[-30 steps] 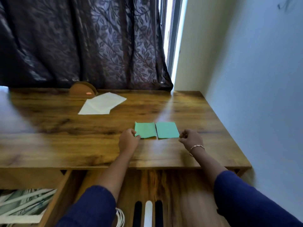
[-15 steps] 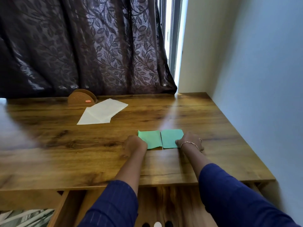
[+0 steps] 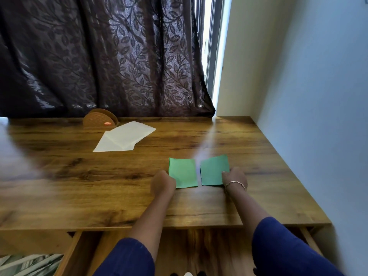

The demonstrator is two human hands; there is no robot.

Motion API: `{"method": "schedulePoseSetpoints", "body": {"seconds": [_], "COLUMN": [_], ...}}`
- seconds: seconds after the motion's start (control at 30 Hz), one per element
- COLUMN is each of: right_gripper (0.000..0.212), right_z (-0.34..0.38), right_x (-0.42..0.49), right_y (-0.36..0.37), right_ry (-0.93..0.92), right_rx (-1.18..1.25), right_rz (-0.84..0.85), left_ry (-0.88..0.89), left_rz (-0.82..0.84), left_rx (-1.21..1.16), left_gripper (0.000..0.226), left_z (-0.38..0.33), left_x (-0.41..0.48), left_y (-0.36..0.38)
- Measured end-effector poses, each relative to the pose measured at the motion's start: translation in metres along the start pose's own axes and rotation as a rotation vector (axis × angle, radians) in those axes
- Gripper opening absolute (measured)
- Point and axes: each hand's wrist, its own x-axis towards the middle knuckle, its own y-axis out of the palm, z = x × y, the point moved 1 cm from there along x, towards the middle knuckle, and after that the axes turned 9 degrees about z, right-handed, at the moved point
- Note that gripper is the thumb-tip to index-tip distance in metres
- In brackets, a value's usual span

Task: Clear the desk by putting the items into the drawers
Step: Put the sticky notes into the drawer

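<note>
Both forearms reach straight over the tabletop's (image 3: 79, 186) near edge. The left hand (image 3: 162, 181) is curled at the near left corner of the left sheet (image 3: 183, 172), but its fingers are hidden, so I cannot tell its grip. The right hand (image 3: 236, 177) pinches the right edge of the right sheet (image 3: 213, 170). The two green sheets lie just apart, right of centre. White paper (image 3: 125, 136) lies near the far edge.
</note>
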Motion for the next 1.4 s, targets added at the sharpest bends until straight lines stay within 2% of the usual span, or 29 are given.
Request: {"method": "schedulePoseSetpoints", "body": {"seconds": [0.13, 0.23, 0.3, 0.4, 0.5, 0.6, 0.67, 0.9, 1.03, 1.1, 1.2, 1.27, 1.33, 1.4], "right_gripper": [0.02, 0.015, 0.014, 0.01, 0.016, 0.019, 0.016, 0.033, 0.032, 0.031, 0.034, 0.04, 0.044, 0.046], "right_z": [-0.024, -0.044, -0.061, -0.099, -0.142, -0.18, -0.202, -0.243, -0.244, -0.244, -0.241, -0.239, -0.236, -0.235], "right_x": [-0.013, -0.043, -0.064, -0.095, -0.123, -0.14, -0.142, -0.138, -0.138, -0.141, -0.149, -0.157, -0.163, -0.164], "right_y": [-0.017, -0.038, -0.052, -0.068, -0.076, -0.073, -0.064, -0.038, -0.033, -0.032, -0.033, -0.033, -0.032, -0.027], "right_ry": [-0.015, -0.006, 0.016, 0.084, 0.119, 0.159, 0.195, 0.243, 0.219, 0.207, 0.177, 0.112, 0.003, -0.14], "right_rx": [0.414, 0.641, 0.72, 0.743, 0.628, 0.509, 0.371, 0.086, -0.121, -0.225, -0.442, -0.636, -0.743, -0.73], "right_rz": [0.066, 0.171, 0.229, 0.303, 0.334, 0.315, 0.314, 0.297, 0.29, 0.293, 0.298, 0.25, 0.195, 0.201], "left_ry": [0.047, 0.091, 0.123, 0.163, 0.147, 0.132, 0.125, 0.135, 0.154, 0.227, 0.439, 0.582, 0.727, 0.849], "left_rz": [0.136, 0.289, 0.399, 0.55, 0.689, 0.748, 0.744, 0.682, 0.652, 0.614, 0.415, 0.329, 0.364, 0.432], "left_rx": [-0.367, -0.647, -0.741, -0.729, -0.651, -0.544, -0.454, -0.207, -0.115, 0.083, 0.498, 0.539, 0.517, 0.552], "left_gripper": [0.009, 0.015, 0.018, 0.017, 0.004, 0.005, 0.006, 0.02, 0.014, 0.022, 0.043, 0.047, 0.046, 0.046], "left_z": [0.01, 0.018, 0.026, 0.044, 0.065, 0.08, 0.087, 0.092, 0.093, 0.093, 0.09, 0.086, 0.086, 0.088], "left_x": [-0.023, -0.063, -0.093, -0.136, -0.169, -0.192, -0.203, -0.218, -0.222, -0.227, -0.238, -0.242, -0.243, -0.243], "left_y": [-0.009, -0.011, -0.01, 0.001, 0.023, 0.056, 0.076, 0.114, 0.12, 0.118, 0.112, 0.112, 0.118, 0.125]}}
